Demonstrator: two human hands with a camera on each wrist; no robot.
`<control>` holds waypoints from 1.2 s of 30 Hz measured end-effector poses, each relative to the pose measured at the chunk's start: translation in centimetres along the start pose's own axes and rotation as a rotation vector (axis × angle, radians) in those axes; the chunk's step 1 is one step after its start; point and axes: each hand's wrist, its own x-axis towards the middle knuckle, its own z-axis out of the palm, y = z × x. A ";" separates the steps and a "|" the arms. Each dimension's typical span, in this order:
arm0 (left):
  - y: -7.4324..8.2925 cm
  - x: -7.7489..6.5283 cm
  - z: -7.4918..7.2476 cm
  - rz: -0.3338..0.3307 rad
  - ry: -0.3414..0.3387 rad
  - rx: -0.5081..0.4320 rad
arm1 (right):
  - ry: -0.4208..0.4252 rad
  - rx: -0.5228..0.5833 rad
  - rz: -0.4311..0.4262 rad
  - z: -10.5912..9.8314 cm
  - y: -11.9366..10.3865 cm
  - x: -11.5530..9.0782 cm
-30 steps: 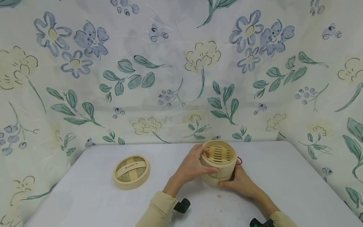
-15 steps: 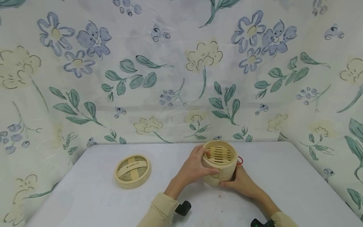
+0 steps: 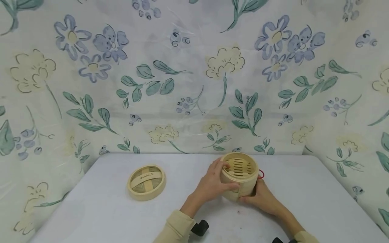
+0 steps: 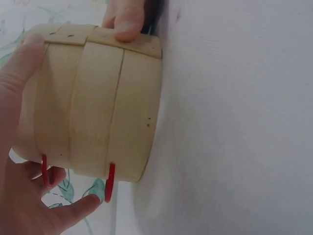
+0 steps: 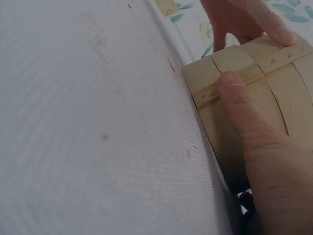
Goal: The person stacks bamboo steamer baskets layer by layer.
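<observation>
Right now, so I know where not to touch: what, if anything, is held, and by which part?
The bamboo steamer: the left hand holds its upper wall and rim; the right hand grips its lower wall.

Two hands (image 3: 211,184) (image 3: 262,199), one steamer (image 3: 247,185), one lid (image 3: 147,182), two red loops (image 4: 110,183) (image 4: 44,170), one table (image 3: 100,211)

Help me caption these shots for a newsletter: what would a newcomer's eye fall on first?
Probably the flowered backdrop, filling the upper part of the head view above the white table. Then the steamer right of centre, between the left hand and right hand, its red loops bright in the left wrist view. The lid lies apart on the table's left side.
</observation>
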 end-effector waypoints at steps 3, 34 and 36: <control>0.0 -0.1 -0.6 0.039 0.014 0.027 | -0.003 -0.010 -0.002 0.0 0.0 -0.1; -10.9 -8.6 -17.8 -0.208 0.113 0.248 | 0.020 -0.010 -0.095 -0.1 -0.1 0.2; -11.4 -9.5 -18.5 -0.258 0.088 0.226 | 0.014 0.013 -0.088 0.1 -0.2 0.2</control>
